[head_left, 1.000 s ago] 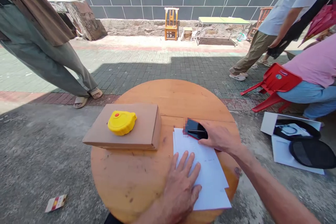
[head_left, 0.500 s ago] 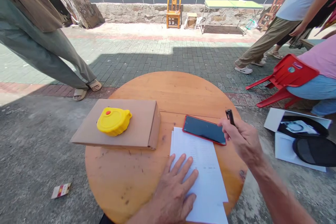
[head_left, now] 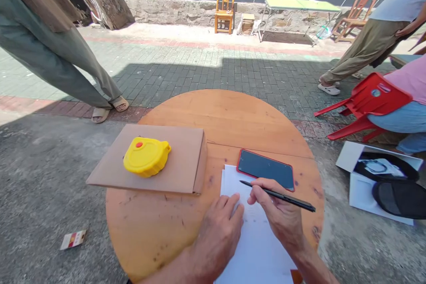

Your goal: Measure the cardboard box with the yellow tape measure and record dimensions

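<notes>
My right hand (head_left: 278, 213) is closed round a black pen (head_left: 282, 196), its tip over the top of the white sheets of paper (head_left: 256, 248). My left hand (head_left: 218, 235) lies flat, fingers spread, on the left part of those sheets. A red-cased phone (head_left: 265, 169) lies screen up just beyond the paper. All of it rests on a round wooden table (head_left: 219, 120). To the left, a yellow tape measure (head_left: 145, 156) sits on a flat cardboard box (head_left: 186, 159).
A person in grey trousers (head_left: 49, 53) stands at the left. At the right, another person (head_left: 376, 40) walks and a third sits on a red plastic chair (head_left: 369, 102). An open box (head_left: 382, 177) lies on the ground at right. A small card (head_left: 73, 239) lies at lower left.
My right hand lifted the pen off the phone, swung it out to the right, then brought it down over the paper. My left hand stayed on the sheets.
</notes>
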`<state>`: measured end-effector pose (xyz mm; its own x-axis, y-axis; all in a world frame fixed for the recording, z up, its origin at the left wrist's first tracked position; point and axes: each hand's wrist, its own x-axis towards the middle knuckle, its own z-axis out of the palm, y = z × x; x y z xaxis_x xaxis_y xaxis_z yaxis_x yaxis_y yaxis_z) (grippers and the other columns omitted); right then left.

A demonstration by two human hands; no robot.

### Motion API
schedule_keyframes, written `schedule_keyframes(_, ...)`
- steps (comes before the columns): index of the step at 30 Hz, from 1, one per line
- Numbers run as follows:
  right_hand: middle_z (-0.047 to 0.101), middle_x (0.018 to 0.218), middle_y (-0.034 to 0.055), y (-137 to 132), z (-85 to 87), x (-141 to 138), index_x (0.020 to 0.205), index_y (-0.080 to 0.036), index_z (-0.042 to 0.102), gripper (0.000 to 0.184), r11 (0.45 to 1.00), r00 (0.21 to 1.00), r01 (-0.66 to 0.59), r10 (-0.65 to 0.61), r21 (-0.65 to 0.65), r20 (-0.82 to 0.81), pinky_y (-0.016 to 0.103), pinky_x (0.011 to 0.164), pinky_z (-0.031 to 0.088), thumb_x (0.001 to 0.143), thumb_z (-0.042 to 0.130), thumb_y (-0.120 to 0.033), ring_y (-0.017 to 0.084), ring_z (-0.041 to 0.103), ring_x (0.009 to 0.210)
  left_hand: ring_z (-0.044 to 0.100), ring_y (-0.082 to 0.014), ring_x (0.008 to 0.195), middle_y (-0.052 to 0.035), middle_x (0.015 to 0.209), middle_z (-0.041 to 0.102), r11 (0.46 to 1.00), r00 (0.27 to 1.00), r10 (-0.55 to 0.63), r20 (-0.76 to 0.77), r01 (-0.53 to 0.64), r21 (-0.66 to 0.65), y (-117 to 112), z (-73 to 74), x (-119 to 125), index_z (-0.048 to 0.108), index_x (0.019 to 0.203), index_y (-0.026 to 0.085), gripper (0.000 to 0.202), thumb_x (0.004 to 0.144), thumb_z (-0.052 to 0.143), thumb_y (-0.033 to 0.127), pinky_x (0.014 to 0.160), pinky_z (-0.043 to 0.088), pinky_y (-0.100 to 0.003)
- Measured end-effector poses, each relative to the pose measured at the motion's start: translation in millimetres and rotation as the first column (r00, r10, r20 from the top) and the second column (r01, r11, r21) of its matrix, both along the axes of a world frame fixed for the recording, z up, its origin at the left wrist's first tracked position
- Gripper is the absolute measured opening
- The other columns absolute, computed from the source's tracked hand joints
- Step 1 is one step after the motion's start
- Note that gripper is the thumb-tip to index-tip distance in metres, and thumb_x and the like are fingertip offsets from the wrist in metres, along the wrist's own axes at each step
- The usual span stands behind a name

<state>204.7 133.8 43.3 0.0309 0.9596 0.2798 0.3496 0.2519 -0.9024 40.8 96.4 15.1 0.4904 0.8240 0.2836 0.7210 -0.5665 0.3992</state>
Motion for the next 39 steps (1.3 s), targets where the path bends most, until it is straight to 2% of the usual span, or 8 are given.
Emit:
schedule_keyframes(5,0.066,0.060,-0.0042,22.1,0.0,-12.2,0.085,-0.022,0.065,0.010,0.998,0.998,-0.041,0.039,0.039,0.040,0.022,0.056,0.052,0.089,0.057,-0.018,0.012,0.064,0.053,0.062,-0.0255,0.087,-0.0140,0.117,0.068,0.998,1.000,0.027,-0.013,-0.026,0.048,4.1,-4.0,-1.1,0.063,0.104,0.012,0.022,0.086,0.050,0.009,0.070,0.058,-0.040)
schedule_keyframes(10,0.063,0.055,-0.0054,28.7,-11.9,-13.9,0.085,-0.021,0.066,0.011,0.999,0.992,0.017,-0.022,0.043,0.122,0.021,0.048,0.049,0.088,0.057,-0.017,0.011,0.060,0.044,0.063,-0.0260,0.083,-0.0184,0.117,0.069,0.994,0.999,0.030,-0.015,-0.028,0.109,6.1,-10.8,-3.5,0.064,0.108,0.007,0.026,0.087,0.050,0.014,0.064,0.058,-0.038)
schedule_keyframes(13,0.065,0.059,-0.0040,29.6,-19.1,-12.7,0.087,-0.021,0.068,0.013,0.999,0.991,-0.015,0.010,0.037,0.134,0.021,0.051,0.050,0.089,0.056,-0.015,0.010,0.060,0.047,0.064,-0.0268,0.083,-0.0206,0.117,0.069,0.990,0.999,0.039,-0.023,-0.036,0.133,8.3,-13.6,-5.3,0.064,0.108,0.005,0.027,0.087,0.051,0.015,0.061,0.059,-0.037)
schedule_keyframes(18,0.067,0.069,-0.0010,28.0,-26.9,-15.2,0.098,-0.021,0.069,0.018,0.989,0.977,-0.147,0.144,0.013,0.155,0.024,0.064,0.054,0.092,0.053,-0.015,0.013,0.066,0.061,0.065,-0.0253,0.079,-0.0221,0.114,0.070,0.989,0.999,0.043,-0.017,-0.041,0.140,9.0,-13.7,-6.0,0.064,0.109,0.004,0.029,0.087,0.049,0.016,0.060,0.058,-0.035)
schedule_keyframes(23,0.063,0.065,-0.0030,28.2,-32.9,-19.3,0.088,-0.021,0.066,0.013,0.994,0.984,-0.095,0.086,0.055,0.157,0.023,0.059,0.051,0.090,0.056,-0.013,0.010,0.059,0.054,0.065,-0.0257,0.080,-0.0229,0.116,0.069,0.990,0.997,0.065,-0.033,-0.060,0.130,6.6,-14.5,-4.2,0.064,0.110,0.004,0.030,0.087,0.049,0.016,0.060,0.058,-0.035)
schedule_keyframes(33,0.064,0.066,-0.0026,30.6,-30.9,-22.0,0.089,-0.021,0.069,0.015,0.993,0.977,-0.091,0.074,0.075,0.200,0.022,0.053,0.049,0.090,0.057,-0.013,0.010,0.059,0.052,0.065,-0.0283,0.090,-0.0250,0.125,0.065,0.992,0.994,0.064,-0.087,-0.054,0.117,3.6,-19.2,-6.0,0.062,0.114,0.004,0.032,0.090,0.047,0.020,0.068,0.059,-0.037)
schedule_keyframes(39,0.071,0.077,0.0017,31.3,-33.2,-22.1,0.087,-0.021,0.067,0.013,0.992,0.965,-0.104,0.083,0.073,0.248,0.023,0.061,0.052,0.091,0.056,-0.014,0.014,0.067,0.067,0.064,-0.0277,0.089,-0.0251,0.125,0.065,0.993,0.995,0.069,-0.072,-0.062,0.102,3.9,-17.3,-3.9,0.063,0.113,0.004,0.032,0.090,0.045,0.018,0.068,0.058,-0.037)
